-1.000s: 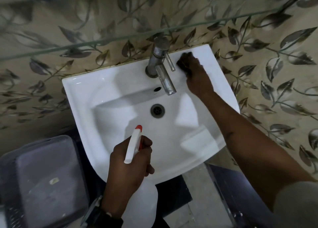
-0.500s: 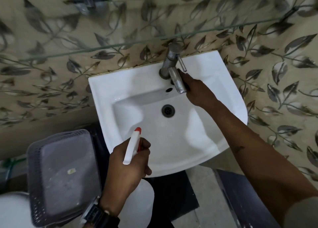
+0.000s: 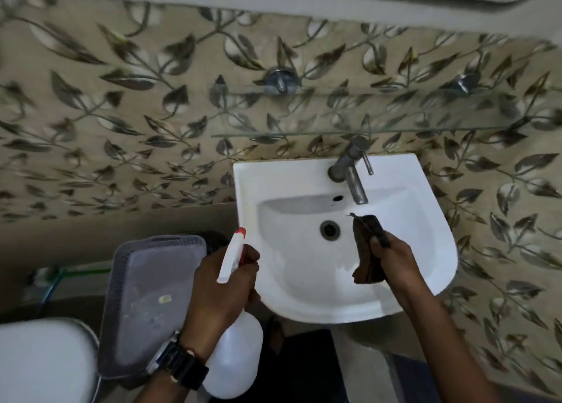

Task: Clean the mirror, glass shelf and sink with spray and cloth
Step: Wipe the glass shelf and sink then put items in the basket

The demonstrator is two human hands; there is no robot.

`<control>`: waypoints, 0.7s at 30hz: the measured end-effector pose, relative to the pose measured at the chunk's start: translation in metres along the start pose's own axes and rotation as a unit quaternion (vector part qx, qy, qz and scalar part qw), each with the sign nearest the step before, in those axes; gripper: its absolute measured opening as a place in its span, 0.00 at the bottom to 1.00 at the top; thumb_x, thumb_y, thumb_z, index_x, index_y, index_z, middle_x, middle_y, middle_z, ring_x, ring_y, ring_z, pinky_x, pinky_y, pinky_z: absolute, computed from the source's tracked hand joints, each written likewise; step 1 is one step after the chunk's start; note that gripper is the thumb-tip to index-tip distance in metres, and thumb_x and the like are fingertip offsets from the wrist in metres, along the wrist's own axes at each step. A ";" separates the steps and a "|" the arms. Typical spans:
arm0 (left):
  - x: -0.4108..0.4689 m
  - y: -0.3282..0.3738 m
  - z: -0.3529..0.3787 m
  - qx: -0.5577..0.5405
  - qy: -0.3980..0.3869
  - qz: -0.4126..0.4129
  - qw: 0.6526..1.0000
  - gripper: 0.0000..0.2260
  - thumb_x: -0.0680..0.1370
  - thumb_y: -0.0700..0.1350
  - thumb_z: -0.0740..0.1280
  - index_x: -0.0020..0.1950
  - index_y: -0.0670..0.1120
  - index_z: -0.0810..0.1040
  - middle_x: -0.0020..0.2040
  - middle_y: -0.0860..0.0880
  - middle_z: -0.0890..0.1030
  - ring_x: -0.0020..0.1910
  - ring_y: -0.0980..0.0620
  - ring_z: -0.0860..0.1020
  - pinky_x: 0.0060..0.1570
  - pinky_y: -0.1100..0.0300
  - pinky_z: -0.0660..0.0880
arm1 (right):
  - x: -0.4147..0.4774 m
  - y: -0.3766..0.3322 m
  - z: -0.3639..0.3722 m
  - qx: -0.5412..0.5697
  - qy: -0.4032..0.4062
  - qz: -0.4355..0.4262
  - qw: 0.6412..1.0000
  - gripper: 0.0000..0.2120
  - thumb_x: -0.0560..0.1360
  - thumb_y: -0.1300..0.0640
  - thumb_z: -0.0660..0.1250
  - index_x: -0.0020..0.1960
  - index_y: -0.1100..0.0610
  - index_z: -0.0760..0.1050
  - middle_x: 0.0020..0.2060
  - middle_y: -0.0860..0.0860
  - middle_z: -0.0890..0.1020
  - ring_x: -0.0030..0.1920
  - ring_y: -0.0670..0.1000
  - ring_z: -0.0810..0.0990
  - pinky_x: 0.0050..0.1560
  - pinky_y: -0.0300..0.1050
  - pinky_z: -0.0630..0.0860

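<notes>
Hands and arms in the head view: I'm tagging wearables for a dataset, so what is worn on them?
No gloves on either hand. The left hand has a wristwatch at its wrist: silvery case, glossy black band. The right hand and its forearm are bare, and no sleeve shows on either arm.

The white ceramic wall-hung sink (image 3: 273, 183) carries 1 dull metal tap (image 3: 349, 171) on its back rim, spout reaching over the basin. Above it, the clear glass shelf (image 3: 334, 113) rests on 2 round metal wall brackets (image 3: 278, 80).
</notes>
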State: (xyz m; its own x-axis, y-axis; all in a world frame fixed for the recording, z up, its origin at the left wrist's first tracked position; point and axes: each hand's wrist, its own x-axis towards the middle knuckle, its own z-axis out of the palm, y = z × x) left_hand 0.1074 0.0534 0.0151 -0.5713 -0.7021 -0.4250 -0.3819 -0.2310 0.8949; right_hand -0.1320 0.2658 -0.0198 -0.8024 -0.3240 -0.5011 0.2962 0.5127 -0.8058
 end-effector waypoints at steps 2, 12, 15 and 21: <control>-0.005 -0.002 -0.013 0.001 0.006 0.005 1.000 0.09 0.75 0.33 0.69 0.39 0.44 0.84 0.26 0.45 0.81 0.24 0.47 0.80 0.31 0.58 0.75 | -0.019 -0.005 0.017 -0.010 -0.054 -0.012 0.998 0.10 0.85 0.58 0.58 0.56 0.53 0.79 0.34 0.71 0.83 0.32 0.70 0.84 0.34 0.57 0.84; -0.022 -0.067 -0.086 -0.009 0.262 0.079 0.962 0.08 0.74 0.39 0.67 0.50 0.42 0.84 0.43 0.41 0.87 0.37 0.41 0.86 0.42 0.41 0.84 | -0.059 -0.066 0.165 -0.086 -0.224 -0.110 0.965 0.14 0.84 0.58 0.62 0.56 0.41 0.81 0.36 0.68 0.82 0.32 0.64 0.84 0.31 0.54 0.84; -0.018 -0.090 -0.100 -0.029 0.330 0.073 0.941 0.09 0.78 0.28 0.69 0.54 0.39 0.83 0.51 0.38 0.86 0.48 0.33 0.85 0.51 0.34 0.82 | -0.046 -0.066 0.222 -0.153 -0.253 -0.137 0.946 0.11 0.84 0.59 0.63 0.57 0.44 0.80 0.37 0.61 0.83 0.36 0.58 0.83 0.37 0.52 0.83; 0.004 -0.142 -0.114 0.058 0.431 0.078 0.897 0.08 0.76 0.28 0.74 0.54 0.35 0.82 0.49 0.39 0.86 0.47 0.38 0.86 0.54 0.56 0.77 | 0.005 -0.022 0.344 -0.315 -0.336 -0.183 0.869 0.11 0.83 0.56 0.64 0.64 0.47 0.79 0.39 0.39 0.80 0.37 0.40 0.78 0.37 0.35 0.73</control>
State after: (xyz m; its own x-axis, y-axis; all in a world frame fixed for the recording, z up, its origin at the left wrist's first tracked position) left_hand 0.2425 0.0067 -0.0985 0.1315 -0.9912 0.0127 -0.4472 -0.0479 0.8931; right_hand 0.0352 -0.0207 -0.1128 -0.2366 -0.8394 -0.4893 -0.4266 0.5422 -0.7239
